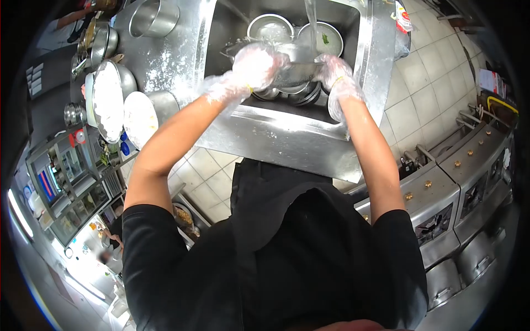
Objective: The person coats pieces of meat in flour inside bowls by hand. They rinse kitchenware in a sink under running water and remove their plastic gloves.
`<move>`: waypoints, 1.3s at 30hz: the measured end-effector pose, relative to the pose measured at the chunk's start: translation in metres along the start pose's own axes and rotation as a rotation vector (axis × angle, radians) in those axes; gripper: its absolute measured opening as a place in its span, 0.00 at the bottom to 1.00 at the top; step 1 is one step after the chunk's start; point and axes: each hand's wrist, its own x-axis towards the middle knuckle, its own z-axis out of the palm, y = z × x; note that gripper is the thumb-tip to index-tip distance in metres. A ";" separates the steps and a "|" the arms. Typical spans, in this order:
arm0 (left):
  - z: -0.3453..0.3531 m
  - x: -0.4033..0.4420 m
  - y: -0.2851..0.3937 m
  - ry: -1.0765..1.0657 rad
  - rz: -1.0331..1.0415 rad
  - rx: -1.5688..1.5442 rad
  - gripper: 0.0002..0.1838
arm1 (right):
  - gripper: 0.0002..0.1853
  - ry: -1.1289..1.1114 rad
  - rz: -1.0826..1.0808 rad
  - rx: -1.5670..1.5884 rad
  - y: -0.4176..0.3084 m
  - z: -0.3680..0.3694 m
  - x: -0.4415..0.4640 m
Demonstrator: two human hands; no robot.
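In the head view, work at the sink [222,33] appears under way rather than finished. The left hand [259,65], in a clear glove with a yellow band at the wrist, grips one side of a metal pan [298,73]. The right hand [335,71], gloved too, has its fingers closed on the other side. The pan is between the two hands, over the sink, with running water [311,19] falling just beyond it.

As for what is left, two bowls sit in the sink beyond the hands: the left bowl [270,28] looks clear inside, while the right bowl [333,45] has a green leaf [325,39] in cloudy liquid. Nearer than the hands and partly under the pan, stacked dishes [305,98] lie in the sink. Whether any of these are done, I cannot tell.

Left of the hands, the counter [187,55] bears white residue and a pot [154,19], and looks unwiped.

As for writing, a red-and-white packet [403,19] right of the hands carries print too small to read. Farther right, a box [491,83] has a red patch and lettering, also illegible. No brand can be made out.
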 end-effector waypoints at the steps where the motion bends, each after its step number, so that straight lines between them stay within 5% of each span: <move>1: -0.008 0.009 -0.004 0.014 0.020 0.066 0.09 | 0.16 0.116 0.315 0.634 -0.013 0.005 -0.008; 2: 0.008 0.022 -0.019 0.040 -0.044 0.029 0.09 | 0.18 0.225 0.628 1.265 -0.027 0.009 -0.015; 4: -0.028 0.045 -0.011 -0.024 0.031 -0.055 0.13 | 0.23 0.232 0.364 0.891 -0.007 0.006 -0.011; 6: -0.028 0.076 -0.017 -0.028 0.125 -0.143 0.14 | 0.21 0.486 -0.042 0.739 -0.023 -0.005 -0.019; 7: -0.017 0.093 -0.025 -0.016 0.192 -0.201 0.14 | 0.20 0.328 0.184 0.960 -0.038 -0.022 -0.024; 8: -0.005 0.104 -0.032 -0.018 0.156 -0.136 0.14 | 0.19 0.141 0.238 0.811 -0.046 -0.042 -0.028; 10: -0.015 0.123 -0.036 -0.272 0.113 -0.191 0.15 | 0.17 0.260 -0.184 0.277 -0.030 -0.040 -0.023; 11: -0.016 0.127 -0.033 -0.357 0.099 -0.205 0.16 | 0.16 0.256 0.045 0.352 -0.038 -0.041 -0.023; 13: 0.019 0.113 -0.016 0.385 0.053 -0.392 0.23 | 0.15 0.362 0.130 0.497 -0.037 -0.030 -0.023; 16: 0.069 0.125 -0.027 0.511 -0.131 -0.486 0.29 | 0.14 0.560 0.161 0.577 -0.029 -0.021 -0.019; 17: 0.061 0.118 -0.030 0.336 -0.200 -0.715 0.29 | 0.14 0.556 0.382 0.615 -0.051 -0.036 -0.027; 18: 0.055 0.111 -0.033 0.173 -0.306 -0.916 0.29 | 0.15 0.583 0.358 0.518 -0.026 -0.024 -0.021; 20: 0.080 0.097 -0.039 0.126 -0.669 -1.290 0.34 | 0.19 0.643 0.321 0.319 0.023 -0.001 -0.010; 21: 0.091 0.089 -0.037 0.142 -0.825 -1.453 0.37 | 0.21 0.548 0.538 0.300 0.004 -0.017 -0.016; 23: 0.129 0.067 -0.030 0.172 -0.745 -1.608 0.39 | 0.21 0.494 0.978 0.713 -0.046 -0.045 -0.014; 24: 0.128 0.058 -0.021 0.202 -0.649 -1.750 0.41 | 0.21 0.485 0.978 0.713 -0.033 -0.036 -0.007; 26: 0.119 0.046 0.014 0.154 -1.194 -1.753 0.42 | 0.25 0.502 0.836 0.620 -0.015 -0.021 0.007; 27: 0.132 0.049 0.013 0.123 -1.248 -1.858 0.43 | 0.22 0.408 0.675 0.393 -0.020 -0.016 0.009; 30: 0.104 0.020 0.024 0.097 -0.677 -1.105 0.45 | 0.12 0.319 -0.105 -0.285 -0.043 0.000 0.019; 32: 0.085 0.024 0.007 0.053 -0.459 -0.691 0.44 | 0.09 0.052 0.029 -0.165 -0.090 0.006 0.014; 33: 0.080 0.024 -0.004 0.020 -0.424 -0.638 0.43 | 0.09 0.105 0.126 -0.006 -0.103 0.023 0.022; 34: 0.083 0.021 -0.016 0.055 -0.446 -0.720 0.35 | 0.11 0.081 0.198 0.096 -0.107 0.051 0.031; 35: 0.090 0.016 -0.028 0.103 -0.608 -1.172 0.27 | 0.11 -0.060 0.106 0.153 -0.125 0.050 0.021; 37: 0.095 0.003 -0.036 0.254 -0.921 -1.914 0.14 | 0.15 0.006 -0.009 0.319 -0.131 0.072 -0.007; 39: 0.096 -0.024 -0.047 0.081 -0.948 -2.062 0.06 | 0.16 0.042 -0.135 0.371 -0.126 0.079 -0.025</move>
